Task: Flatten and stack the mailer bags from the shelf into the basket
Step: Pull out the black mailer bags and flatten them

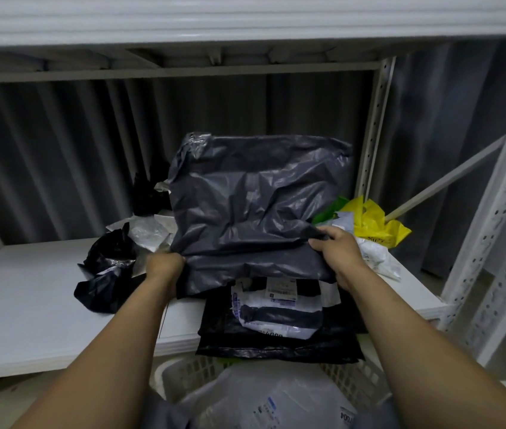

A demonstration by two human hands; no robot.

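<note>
left hand [165, 267], right hand [338, 247] hold grey mailer bag [254, 205] over shelf [28, 305]

each hand pinches a lower corner of the large bag, fingers curled round the film, so the sheet stands up above the white shelf. the bag looks light, soft and slick, creased all over, and likely to sag or slip unless taken by its edges; the corners seem the surest hold for pulling it flat. below it a pile of flattened bags [276, 323] lies at the shelf's front edge, just above the white basket [183, 371], which holds pale bags [276, 397]. crumpled black bags [106, 270] and a yellow bag [375, 226] lie on the shelf.
</note>
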